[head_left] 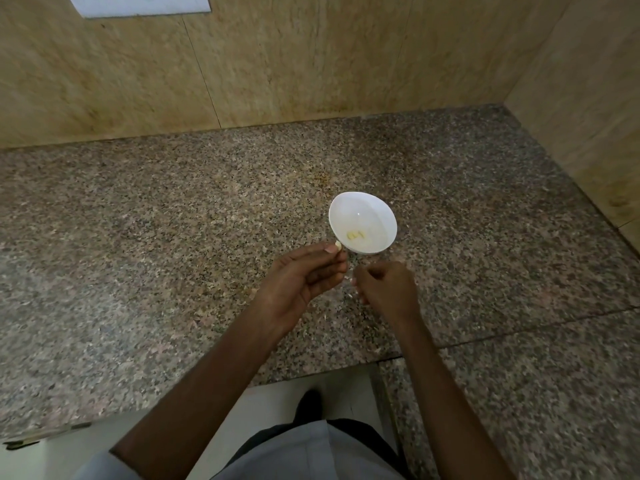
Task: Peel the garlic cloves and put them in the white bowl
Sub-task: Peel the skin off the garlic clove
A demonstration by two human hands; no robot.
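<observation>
Dim, warm indoor light, a small glare spot inside the white bowl [362, 221], soft focus, wide-angle bending at edges.

- open granite counter [173, 237] is seen left of and behind the white bowl [367, 211]; a hand could be passed there.
- reach is bounded behind by the beige back wall [277, 64] and at right by the side wall [588, 98].
- the bowl's near side is taken up by the left hand [304, 275], a garlic clove [337, 244] pinched at the rim, and by the right hand [388, 285] just beside it.
</observation>
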